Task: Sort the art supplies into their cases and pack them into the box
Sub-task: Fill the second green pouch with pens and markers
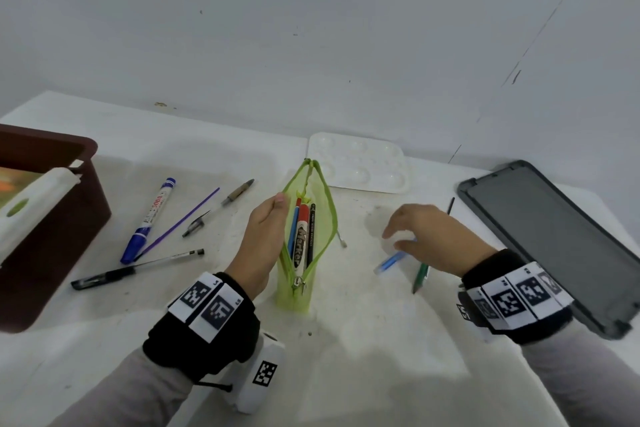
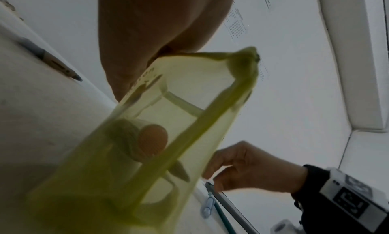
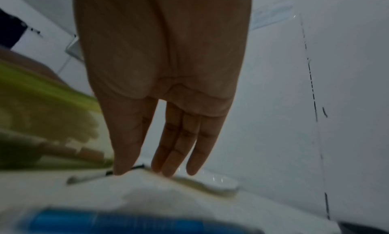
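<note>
Left hand (image 1: 266, 218) holding open green pouch (image 1: 323, 215), red marker (image 1: 302, 236) inside

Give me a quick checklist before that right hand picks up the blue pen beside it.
1. Green pouch unzipped: ok.
2. Left hand holds the pouch mouth open: ok.
3. Right hand free, fingers straight: ok.
4. Blue pen lies on the table just under the right hand: ok.
5. Room left in the pouch beside the red marker: cannot tell.
6. Green pencil lies close to the pen: not ok, might be knocked.
</note>
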